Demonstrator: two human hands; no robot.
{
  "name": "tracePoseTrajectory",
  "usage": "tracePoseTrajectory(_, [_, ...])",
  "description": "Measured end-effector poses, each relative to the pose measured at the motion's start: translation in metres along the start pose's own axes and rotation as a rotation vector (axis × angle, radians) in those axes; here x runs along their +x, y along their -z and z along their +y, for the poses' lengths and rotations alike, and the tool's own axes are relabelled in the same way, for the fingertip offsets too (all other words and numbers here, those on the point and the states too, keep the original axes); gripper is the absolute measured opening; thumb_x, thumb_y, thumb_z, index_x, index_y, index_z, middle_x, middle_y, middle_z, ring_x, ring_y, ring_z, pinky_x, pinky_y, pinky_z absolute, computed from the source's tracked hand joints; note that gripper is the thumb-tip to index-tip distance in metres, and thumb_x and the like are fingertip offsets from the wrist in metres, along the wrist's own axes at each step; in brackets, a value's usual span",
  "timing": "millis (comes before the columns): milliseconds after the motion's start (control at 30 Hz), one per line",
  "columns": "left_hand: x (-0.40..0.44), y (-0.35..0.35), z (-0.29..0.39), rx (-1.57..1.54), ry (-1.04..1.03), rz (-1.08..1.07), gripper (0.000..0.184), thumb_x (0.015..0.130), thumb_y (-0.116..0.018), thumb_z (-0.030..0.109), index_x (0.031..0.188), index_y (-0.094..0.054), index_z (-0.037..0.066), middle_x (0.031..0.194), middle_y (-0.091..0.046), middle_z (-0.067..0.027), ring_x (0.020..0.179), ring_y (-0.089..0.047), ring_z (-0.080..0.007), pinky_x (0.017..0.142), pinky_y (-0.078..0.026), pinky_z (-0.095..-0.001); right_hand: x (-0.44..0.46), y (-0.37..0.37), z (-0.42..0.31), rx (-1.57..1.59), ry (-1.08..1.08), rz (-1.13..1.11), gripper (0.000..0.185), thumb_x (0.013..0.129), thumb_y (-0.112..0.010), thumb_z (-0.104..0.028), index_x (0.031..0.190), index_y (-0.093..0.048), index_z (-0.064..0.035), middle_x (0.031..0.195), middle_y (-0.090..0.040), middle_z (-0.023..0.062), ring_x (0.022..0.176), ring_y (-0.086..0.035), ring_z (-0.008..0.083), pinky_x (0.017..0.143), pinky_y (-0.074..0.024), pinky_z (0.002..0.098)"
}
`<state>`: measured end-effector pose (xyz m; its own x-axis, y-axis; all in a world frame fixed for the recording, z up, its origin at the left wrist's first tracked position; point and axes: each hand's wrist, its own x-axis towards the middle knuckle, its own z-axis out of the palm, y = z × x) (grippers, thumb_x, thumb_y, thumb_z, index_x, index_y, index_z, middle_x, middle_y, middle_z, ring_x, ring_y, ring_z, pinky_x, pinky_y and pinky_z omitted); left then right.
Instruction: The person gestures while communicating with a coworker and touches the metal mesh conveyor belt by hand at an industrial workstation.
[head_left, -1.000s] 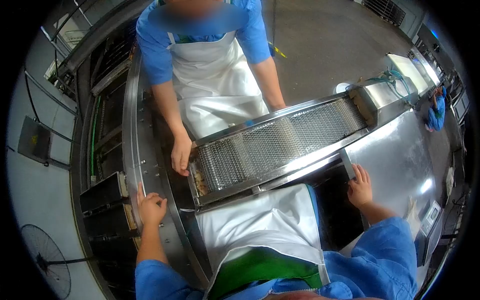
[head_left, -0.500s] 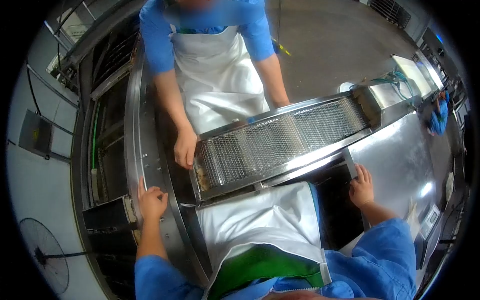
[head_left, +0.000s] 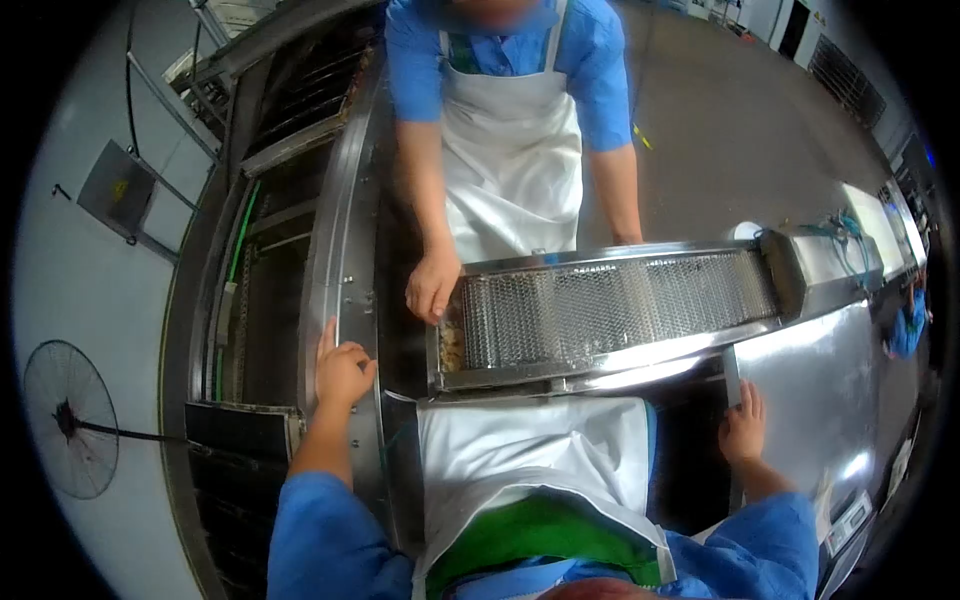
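Note:
My left hand [head_left: 343, 370] rests on the steel side rail [head_left: 318, 285] of a long machine, index finger stretched along it and the other fingers partly bent. It holds nothing. On the right, my right hand [head_left: 742, 428] lies with extended fingers on the near left edge of a steel table [head_left: 808, 365]. Between them, a sloping conveyor with a metal mesh belt [head_left: 605, 312] runs in front of my white apron [head_left: 535, 445]. Small pale bits [head_left: 452, 345] lie at its left end, close to a co-worker's hand [head_left: 433, 287].
Across the conveyor stands a co-worker in a white apron [head_left: 510, 165]. A wall fan [head_left: 70, 420] is at the left, and a device with a small display [head_left: 848, 522] sits at the lower right. Cables [head_left: 850, 235] hang over the conveyor's far-end housing [head_left: 830, 265].
My view has shifted, so the scene sits farther right and somewhat lower. Both my hands stay on the same rail and table edge. The co-worker's hand remains at the conveyor's left end.

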<state>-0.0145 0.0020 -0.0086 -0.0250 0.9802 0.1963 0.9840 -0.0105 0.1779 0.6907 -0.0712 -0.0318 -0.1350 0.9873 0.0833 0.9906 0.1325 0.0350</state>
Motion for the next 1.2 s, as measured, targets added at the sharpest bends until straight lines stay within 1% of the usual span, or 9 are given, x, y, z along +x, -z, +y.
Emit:
tracePoseTrajectory(167, [-0.001,0.000,0.000,-0.001,0.009,0.006,0.011,0.069,-0.078,0.020,0.067,-0.074,0.009,0.094,-0.072,-0.0033,0.140,-0.038,-0.0354,0.115,-0.031,-0.0477,0.000,0.000,-0.002,-0.038,-0.012,-0.024,0.020,0.073,-0.064,-0.003,0.093,-0.069,-0.0044,0.152,-0.036,0.0183,0.140,-0.033,0.0430,0.115,-0.0304,0.0558])
tracePoseTrajectory(300, [-0.002,-0.003,-0.002,-0.007,0.002,0.012,0.012,0.070,-0.078,0.020,0.065,-0.073,0.010,0.094,-0.072,-0.0027,0.140,-0.037,-0.0351,0.115,-0.031,-0.0471,-0.002,-0.010,0.005,-0.028,0.024,0.020,0.018,0.073,-0.064,-0.004,0.090,-0.069,-0.0033,0.154,-0.034,0.0177,0.141,-0.032,0.0415,0.116,-0.0298,0.0553])
tracePoseTrajectory(367, [-0.001,0.000,-0.001,-0.003,0.012,0.000,0.013,0.071,-0.078,0.020,0.065,-0.073,0.010,0.094,-0.072,-0.0030,0.140,-0.037,-0.0351,0.115,-0.031,-0.0470,-0.002,-0.011,0.004,0.020,0.015,0.042,0.008,0.076,-0.062,-0.003,0.081,-0.065,0.0009,0.155,-0.033,0.0188,0.142,-0.030,0.0432,0.115,-0.0291,0.0564])
tracePoseTrajectory(400, [-0.001,0.000,0.000,-0.005,0.013,-0.011,0.013,0.071,-0.077,0.020,0.064,-0.072,0.010,0.094,-0.072,-0.0033,0.140,-0.037,-0.0350,0.115,-0.031,-0.0469,-0.001,-0.006,0.001,0.019,0.019,0.043,0.008,0.076,-0.062,-0.003,0.081,-0.065,0.0009,0.155,-0.033,0.0188,0.142,-0.030,0.0432,0.115,-0.0291,0.0564])
tracePoseTrajectory(467, [-0.001,-0.003,-0.002,-0.002,0.005,-0.001,0.014,0.071,-0.077,0.020,0.064,-0.072,0.010,0.095,-0.072,-0.0035,0.141,-0.037,-0.0349,0.115,-0.031,-0.0467,0.000,0.004,-0.006,0.003,-0.064,-0.065,0.008,0.075,-0.061,-0.003,0.081,-0.066,0.0002,0.155,-0.033,0.0185,0.142,-0.030,0.0427,0.115,-0.0285,0.0554])
tracePoseTrajectory(600, [-0.001,0.001,0.000,-0.019,0.015,-0.008,0.014,0.071,-0.077,0.021,0.064,-0.072,0.010,0.095,-0.072,-0.0033,0.141,-0.037,-0.0348,0.116,-0.030,-0.0476,-0.002,-0.007,0.002,-0.022,-0.036,-0.018,0.008,0.074,-0.061,-0.002,0.080,-0.066,-0.0007,0.155,-0.034,0.0181,0.142,-0.030,0.0425,0.116,-0.0287,0.0543])
tracePoseTrajectory(667, [-0.001,0.001,0.001,-0.020,0.022,-0.008,0.014,0.071,-0.077,0.021,0.064,-0.072,0.010,0.095,-0.072,-0.0033,0.140,-0.037,-0.0349,0.116,-0.030,-0.0484,-0.003,-0.011,0.007,-0.072,-0.036,-0.037,0.013,0.076,-0.063,-0.005,0.088,-0.067,-0.0025,0.156,-0.031,0.0151,0.143,-0.030,0.0403,0.116,-0.0288,0.0547])
tracePoseTrajectory(900, [0.000,0.003,0.004,-0.019,0.042,-0.004,0.012,0.071,-0.077,0.021,0.065,-0.074,0.011,0.093,-0.072,-0.0031,0.141,-0.037,-0.0344,0.117,-0.029,-0.0502,-0.003,-0.010,0.006,-0.070,-0.022,-0.052,0.010,0.077,-0.064,-0.007,0.085,-0.067,-0.0034,0.157,-0.030,0.0147,0.144,-0.029,0.0401,0.117,-0.0286,0.0546])
tracePoseTrajectory(1200, [0.000,0.002,0.005,0.012,0.058,-0.017,0.010,0.071,-0.078,0.020,0.066,-0.074,0.012,0.093,-0.072,-0.0027,0.142,-0.036,-0.0336,0.118,-0.028,-0.0505,-0.004,-0.012,0.005,-0.072,-0.036,-0.022,0.010,0.072,-0.066,-0.004,0.082,-0.067,-0.0041,0.156,-0.033,0.0144,0.143,-0.030,0.0397,0.117,-0.0288,0.0538])
